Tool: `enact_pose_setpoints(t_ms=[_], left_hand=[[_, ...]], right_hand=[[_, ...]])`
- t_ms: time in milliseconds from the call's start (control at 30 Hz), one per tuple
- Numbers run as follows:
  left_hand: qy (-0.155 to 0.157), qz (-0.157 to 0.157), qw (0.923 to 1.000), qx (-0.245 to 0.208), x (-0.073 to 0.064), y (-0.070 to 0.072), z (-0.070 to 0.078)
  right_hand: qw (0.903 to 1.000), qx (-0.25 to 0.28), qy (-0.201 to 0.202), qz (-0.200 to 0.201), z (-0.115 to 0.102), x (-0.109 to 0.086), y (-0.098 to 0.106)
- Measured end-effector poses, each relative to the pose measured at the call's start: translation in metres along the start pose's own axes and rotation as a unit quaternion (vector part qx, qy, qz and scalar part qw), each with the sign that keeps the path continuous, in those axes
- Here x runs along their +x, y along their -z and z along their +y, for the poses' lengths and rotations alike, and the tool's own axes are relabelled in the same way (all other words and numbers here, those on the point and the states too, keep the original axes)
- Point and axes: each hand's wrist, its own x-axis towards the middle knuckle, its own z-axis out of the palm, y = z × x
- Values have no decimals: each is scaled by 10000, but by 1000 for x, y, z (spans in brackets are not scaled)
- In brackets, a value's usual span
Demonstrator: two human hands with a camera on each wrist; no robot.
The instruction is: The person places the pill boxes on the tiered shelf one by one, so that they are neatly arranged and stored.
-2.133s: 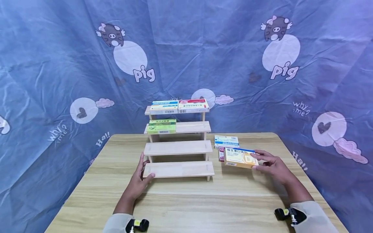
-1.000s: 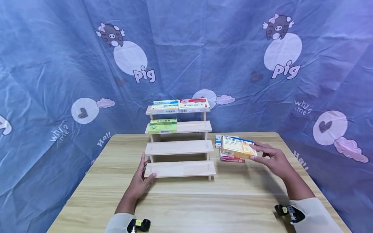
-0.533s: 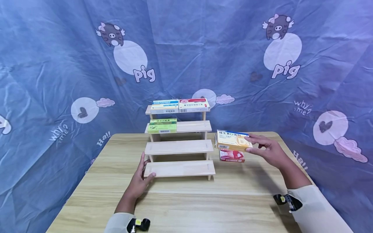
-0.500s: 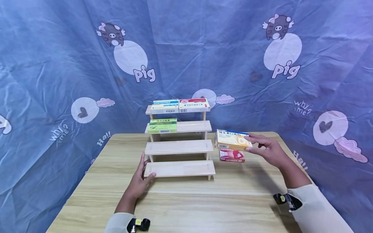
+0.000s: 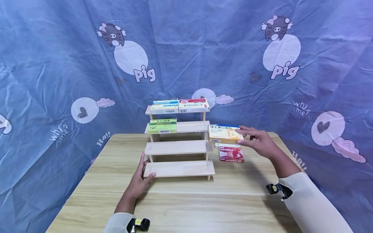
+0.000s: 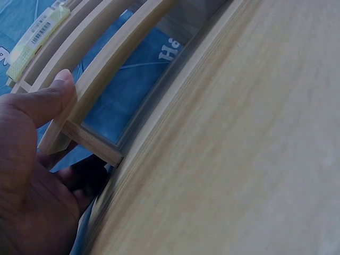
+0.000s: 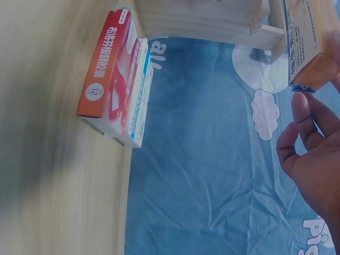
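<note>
My right hand (image 5: 257, 140) pinches the right end of a white-and-orange medicine box (image 5: 222, 134) with a blue strip. The box is raised off the table, its left end by the right end of the shelf's second tier from the top. In the right wrist view the same carton (image 7: 311, 45) sits at the upper right, with thumb and fingers at its end. My left hand (image 5: 138, 184) grips the left end of the lowest tier of a wooden step shelf (image 5: 179, 169); the left wrist view shows the thumb (image 6: 56, 98) on top and fingers underneath.
On the top tier lie a blue-and-white box (image 5: 164, 106) and a red-and-white box (image 5: 193, 105). A green box (image 5: 162, 126) occupies the second tier's left. Right of the shelf, a red box (image 5: 231, 154) lies before a partly hidden white-and-blue box (image 5: 218, 146). A blue cloth (image 5: 180, 64) hangs behind.
The right hand has carried the white-and-orange box up and leftward from over the table boxes to the second tier's right end. The left hand has stayed on the shelf.
</note>
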Motion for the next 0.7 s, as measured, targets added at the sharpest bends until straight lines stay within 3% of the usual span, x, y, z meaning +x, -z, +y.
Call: enact_pose_setpoints(t_ms=[300,700], left_hand=[[10,23,10000,45,0,1,0],[-14,35,10000,-11,0,-1,-3]], right_hand=[[9994,71,-132,-316,-10,23,-8],[9993,160,-119,-310,-17,51,-25]])
